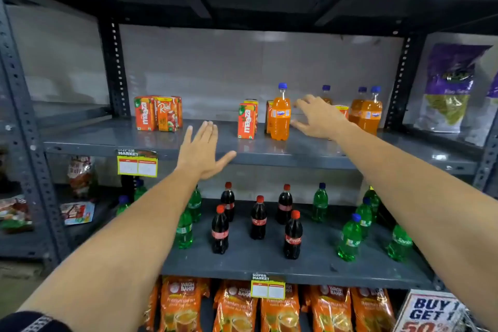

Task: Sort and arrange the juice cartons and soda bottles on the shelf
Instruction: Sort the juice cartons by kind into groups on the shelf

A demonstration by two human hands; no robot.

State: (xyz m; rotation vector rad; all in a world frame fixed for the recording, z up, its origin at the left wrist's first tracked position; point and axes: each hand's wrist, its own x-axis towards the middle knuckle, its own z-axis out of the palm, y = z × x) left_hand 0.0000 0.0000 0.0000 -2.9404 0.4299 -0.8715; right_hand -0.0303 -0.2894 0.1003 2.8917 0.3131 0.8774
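On the grey middle shelf (107, 140) stand orange juice cartons (157, 113) at the left and two more cartons (246, 121) near the centre. An orange soda bottle (280, 113) with a blue cap stands beside them, and further orange bottles (367, 112) are grouped at the right. My right hand (316, 116) is open, fingers spread, just right of the centre bottle and in front of a partly hidden carton (342, 110). My left hand (203, 151) is open and flat over the shelf's front edge, holding nothing.
The shelf below holds cola bottles (257, 218) in the middle and green soda bottles (350, 237) on both sides. Orange tea packets (234, 307) fill the bottom shelf. A purple snack bag (450, 89) hangs at the right. Steel uprights (114, 70) frame the bay.
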